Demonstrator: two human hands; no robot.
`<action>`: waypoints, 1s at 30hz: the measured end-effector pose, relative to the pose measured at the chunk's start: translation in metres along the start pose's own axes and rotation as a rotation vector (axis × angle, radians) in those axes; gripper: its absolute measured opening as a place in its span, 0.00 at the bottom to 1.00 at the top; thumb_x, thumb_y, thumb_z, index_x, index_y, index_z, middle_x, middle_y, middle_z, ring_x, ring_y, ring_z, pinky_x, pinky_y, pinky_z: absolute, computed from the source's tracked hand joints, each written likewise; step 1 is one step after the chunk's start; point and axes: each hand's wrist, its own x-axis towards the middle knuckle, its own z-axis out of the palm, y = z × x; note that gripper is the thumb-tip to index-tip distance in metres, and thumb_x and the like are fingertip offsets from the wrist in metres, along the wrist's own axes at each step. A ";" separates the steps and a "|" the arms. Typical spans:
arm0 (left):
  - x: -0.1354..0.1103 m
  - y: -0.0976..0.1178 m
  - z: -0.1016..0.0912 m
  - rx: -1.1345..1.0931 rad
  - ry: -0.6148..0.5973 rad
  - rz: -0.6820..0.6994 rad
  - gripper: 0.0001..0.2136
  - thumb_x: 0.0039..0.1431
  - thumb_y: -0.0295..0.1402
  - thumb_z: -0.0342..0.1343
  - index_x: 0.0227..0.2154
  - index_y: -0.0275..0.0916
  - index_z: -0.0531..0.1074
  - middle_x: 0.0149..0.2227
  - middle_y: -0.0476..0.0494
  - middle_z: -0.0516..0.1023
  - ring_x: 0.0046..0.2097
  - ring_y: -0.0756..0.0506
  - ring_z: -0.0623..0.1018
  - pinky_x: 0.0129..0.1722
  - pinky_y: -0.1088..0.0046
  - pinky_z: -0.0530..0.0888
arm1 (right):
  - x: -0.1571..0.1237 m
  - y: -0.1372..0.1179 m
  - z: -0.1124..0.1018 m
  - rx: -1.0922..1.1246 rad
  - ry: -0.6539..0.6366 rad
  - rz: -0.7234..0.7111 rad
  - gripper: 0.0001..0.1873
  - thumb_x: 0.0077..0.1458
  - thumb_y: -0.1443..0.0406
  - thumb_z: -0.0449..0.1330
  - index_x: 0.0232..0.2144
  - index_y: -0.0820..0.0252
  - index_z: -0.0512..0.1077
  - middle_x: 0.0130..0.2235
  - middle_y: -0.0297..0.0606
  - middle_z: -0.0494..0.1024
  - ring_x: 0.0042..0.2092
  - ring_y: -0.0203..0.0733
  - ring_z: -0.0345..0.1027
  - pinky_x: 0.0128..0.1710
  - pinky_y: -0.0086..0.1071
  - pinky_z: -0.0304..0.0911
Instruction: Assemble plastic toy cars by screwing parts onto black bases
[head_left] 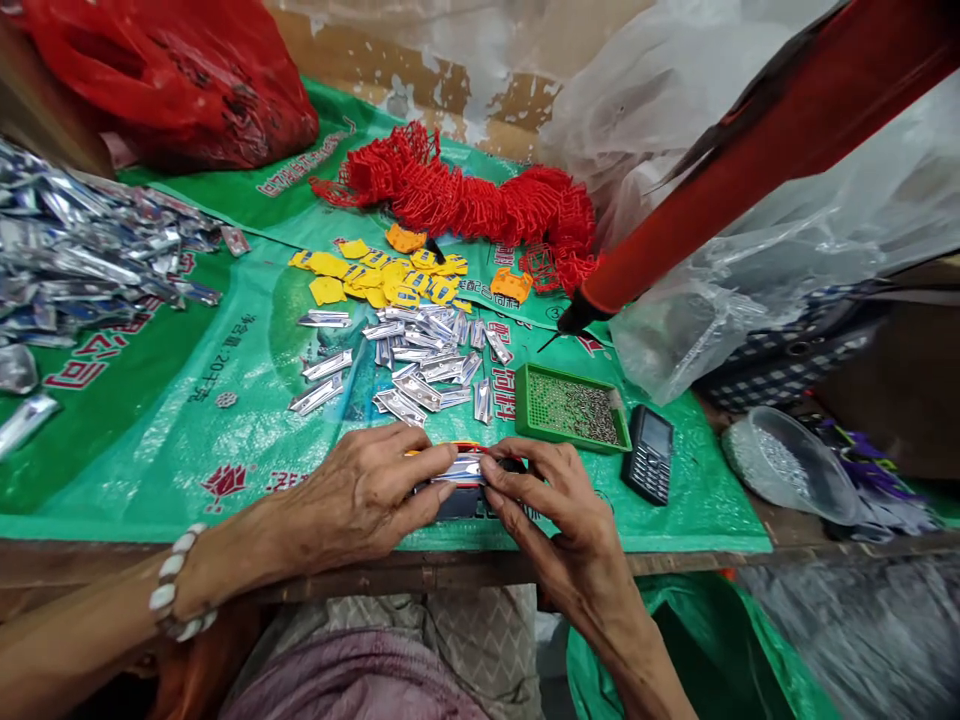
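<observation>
At the table's front edge, my left hand (pixel 382 482) and my right hand (pixel 559 510) meet over a small dark plastic piece with a red and yellow edge. A shiny silver strip-shaped part (pixel 465 468) lies along it, and the fingertips of both hands pinch it from either end. Fingers partly hide the dark piece beneath. Just beyond my hands is a loose pile of similar silver parts (pixel 431 360). Behind these lie several yellow printed pieces (pixel 382 275), with an orange plastic part (pixel 511 286) to their right.
A green tray of tiny metal bits (pixel 574 408) and a keypad phone (pixel 649 455) stand right of my hands. Red plastic frames (pixel 487 205) line the back. A red pole-like tool (pixel 720 170) slants in from upper right. Silver parts (pixel 82 250) heap at left.
</observation>
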 end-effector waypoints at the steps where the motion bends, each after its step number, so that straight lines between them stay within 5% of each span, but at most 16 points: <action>1: 0.000 0.000 -0.001 0.000 0.004 0.004 0.12 0.72 0.30 0.45 0.44 0.32 0.72 0.32 0.42 0.76 0.33 0.44 0.77 0.32 0.68 0.76 | 0.000 -0.001 0.000 -0.018 -0.008 -0.011 0.17 0.61 0.74 0.59 0.48 0.51 0.74 0.46 0.39 0.78 0.45 0.41 0.69 0.43 0.38 0.71; 7: 0.000 0.001 -0.004 0.016 -0.024 0.001 0.13 0.73 0.33 0.44 0.45 0.34 0.72 0.32 0.42 0.77 0.33 0.44 0.78 0.33 0.69 0.77 | 0.000 -0.007 0.002 -0.192 -0.079 -0.093 0.14 0.62 0.73 0.57 0.49 0.62 0.72 0.48 0.45 0.79 0.42 0.45 0.67 0.40 0.42 0.71; 15: 0.002 0.013 -0.014 0.088 -0.030 -0.032 0.15 0.74 0.30 0.41 0.42 0.35 0.74 0.34 0.43 0.80 0.35 0.47 0.80 0.36 0.74 0.78 | -0.002 -0.004 0.016 -0.080 0.156 -0.091 0.12 0.59 0.75 0.60 0.44 0.61 0.77 0.43 0.44 0.82 0.41 0.43 0.74 0.40 0.40 0.73; 19: -0.003 0.008 -0.012 0.173 0.011 0.039 0.13 0.73 0.29 0.43 0.47 0.38 0.73 0.39 0.42 0.81 0.41 0.46 0.82 0.41 0.72 0.80 | 0.006 0.008 -0.005 0.207 0.122 0.091 0.11 0.59 0.70 0.62 0.43 0.54 0.79 0.42 0.38 0.83 0.44 0.41 0.78 0.43 0.36 0.75; 23: 0.003 0.007 -0.010 0.218 0.001 0.132 0.14 0.74 0.29 0.41 0.46 0.38 0.73 0.41 0.42 0.82 0.41 0.47 0.82 0.38 0.74 0.80 | 0.024 0.028 -0.034 0.177 0.469 0.395 0.06 0.59 0.63 0.64 0.40 0.51 0.78 0.40 0.36 0.83 0.43 0.44 0.77 0.47 0.44 0.73; 26: 0.016 0.012 -0.010 0.177 -0.034 0.104 0.15 0.74 0.29 0.40 0.43 0.38 0.73 0.39 0.43 0.82 0.36 0.49 0.82 0.34 0.78 0.78 | 0.051 0.043 -0.053 0.156 0.695 0.396 0.14 0.56 0.58 0.66 0.44 0.51 0.74 0.46 0.39 0.79 0.46 0.47 0.74 0.50 0.48 0.69; 30: 0.030 0.017 -0.006 0.124 -0.058 0.084 0.17 0.74 0.29 0.37 0.40 0.37 0.72 0.33 0.44 0.80 0.30 0.49 0.80 0.30 0.76 0.78 | 0.098 0.052 -0.072 0.286 0.648 0.216 0.35 0.49 0.54 0.70 0.56 0.52 0.63 0.57 0.46 0.70 0.57 0.51 0.69 0.56 0.47 0.66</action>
